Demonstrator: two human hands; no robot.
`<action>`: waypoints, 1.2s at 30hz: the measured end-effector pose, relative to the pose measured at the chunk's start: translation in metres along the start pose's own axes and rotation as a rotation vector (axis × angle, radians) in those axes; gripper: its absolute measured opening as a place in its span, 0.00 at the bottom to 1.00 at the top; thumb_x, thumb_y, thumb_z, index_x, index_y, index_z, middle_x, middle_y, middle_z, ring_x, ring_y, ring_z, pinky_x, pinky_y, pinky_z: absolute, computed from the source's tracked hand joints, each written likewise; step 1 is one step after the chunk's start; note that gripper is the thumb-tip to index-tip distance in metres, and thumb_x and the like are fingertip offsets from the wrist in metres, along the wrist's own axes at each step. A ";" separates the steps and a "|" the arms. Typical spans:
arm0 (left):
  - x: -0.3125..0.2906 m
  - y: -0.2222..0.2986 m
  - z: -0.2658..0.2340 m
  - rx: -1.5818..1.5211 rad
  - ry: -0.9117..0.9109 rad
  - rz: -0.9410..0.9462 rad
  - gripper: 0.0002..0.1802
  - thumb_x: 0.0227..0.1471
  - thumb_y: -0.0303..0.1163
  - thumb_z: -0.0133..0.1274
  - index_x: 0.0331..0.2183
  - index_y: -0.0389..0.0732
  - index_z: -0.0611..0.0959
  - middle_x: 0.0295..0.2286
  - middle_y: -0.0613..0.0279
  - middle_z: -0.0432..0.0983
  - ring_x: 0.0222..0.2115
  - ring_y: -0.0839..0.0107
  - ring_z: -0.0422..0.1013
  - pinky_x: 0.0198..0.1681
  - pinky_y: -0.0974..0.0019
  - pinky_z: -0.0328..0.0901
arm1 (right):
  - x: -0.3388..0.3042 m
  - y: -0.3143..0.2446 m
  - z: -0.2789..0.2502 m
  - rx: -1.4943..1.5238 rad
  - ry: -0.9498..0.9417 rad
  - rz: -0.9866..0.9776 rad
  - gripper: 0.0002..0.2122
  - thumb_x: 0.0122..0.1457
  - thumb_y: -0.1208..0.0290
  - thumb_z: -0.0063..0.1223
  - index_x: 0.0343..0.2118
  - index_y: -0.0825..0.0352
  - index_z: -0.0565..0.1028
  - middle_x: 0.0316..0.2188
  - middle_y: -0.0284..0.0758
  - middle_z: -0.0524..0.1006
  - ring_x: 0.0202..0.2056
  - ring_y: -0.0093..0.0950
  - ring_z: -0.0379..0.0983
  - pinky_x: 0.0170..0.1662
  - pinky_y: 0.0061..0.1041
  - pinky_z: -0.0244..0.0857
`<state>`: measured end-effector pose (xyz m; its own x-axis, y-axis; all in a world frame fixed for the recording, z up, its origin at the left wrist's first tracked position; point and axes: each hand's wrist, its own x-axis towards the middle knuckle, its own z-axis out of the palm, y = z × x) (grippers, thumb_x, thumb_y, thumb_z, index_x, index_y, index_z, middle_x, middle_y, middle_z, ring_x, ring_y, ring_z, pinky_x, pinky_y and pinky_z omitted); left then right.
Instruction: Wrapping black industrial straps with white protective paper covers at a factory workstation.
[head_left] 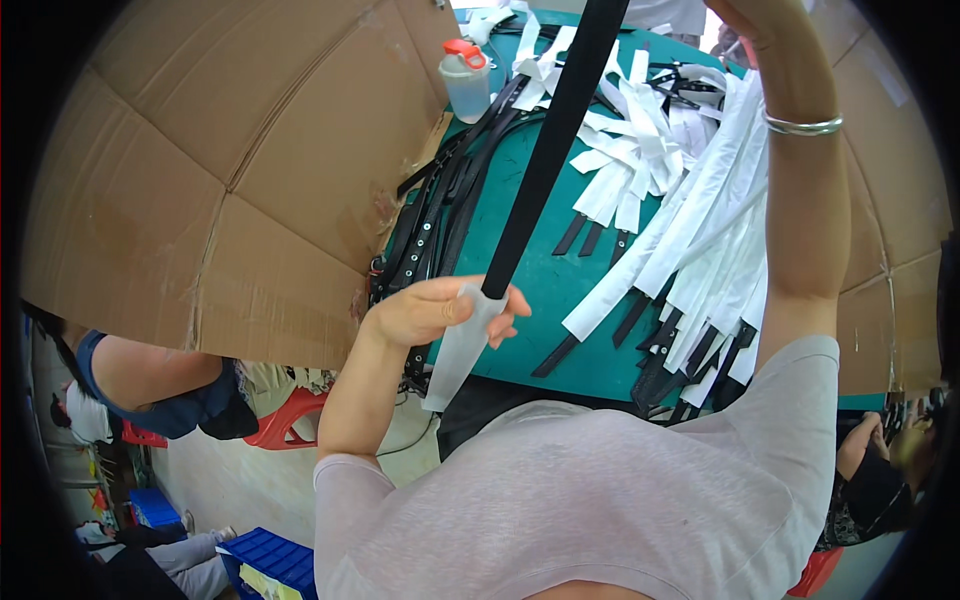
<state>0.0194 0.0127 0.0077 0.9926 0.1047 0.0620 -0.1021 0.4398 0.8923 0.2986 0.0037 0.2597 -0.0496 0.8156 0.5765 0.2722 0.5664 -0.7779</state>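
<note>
A long black strap (565, 120), which looks like a belt, runs from the top edge down to my left hand (430, 310). Its lower end disappears into a translucent white sleeve (460, 350), which my left hand pinches between thumb and fingers. My right hand (750, 18) is raised at the top right, its fingers cut off by the frame edge, so what it grips is hidden. Beneath the right arm lies a pile of black belts in white sleeves (700, 240), their dark tips sticking out. More black belts (455, 190), some with metal eyelets, lie unwrapped at the left.
Cardboard sheets (230, 170) wall off the green table (510, 340) on the left and right. A clear bottle with a red lid (467, 85) stands at the back left. Below are a red stool (290, 420) and a blue crate (265, 560). Other people sit at both sides.
</note>
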 end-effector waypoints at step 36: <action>0.012 0.025 0.031 -0.036 0.274 0.095 0.30 0.56 0.49 0.45 0.47 0.30 0.69 0.27 0.68 0.62 0.31 0.75 0.66 0.44 0.54 0.67 | -0.089 0.063 0.047 0.071 -0.158 -0.198 0.10 0.53 0.71 0.57 0.38 0.67 0.76 0.32 0.36 0.79 0.33 0.21 0.76 0.29 0.14 0.65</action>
<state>0.0305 -0.0029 0.0446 0.9241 0.3818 0.0170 -0.2009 0.4475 0.8714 0.2747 -0.0274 0.1482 -0.2460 0.6932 0.6774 0.1742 0.7192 -0.6727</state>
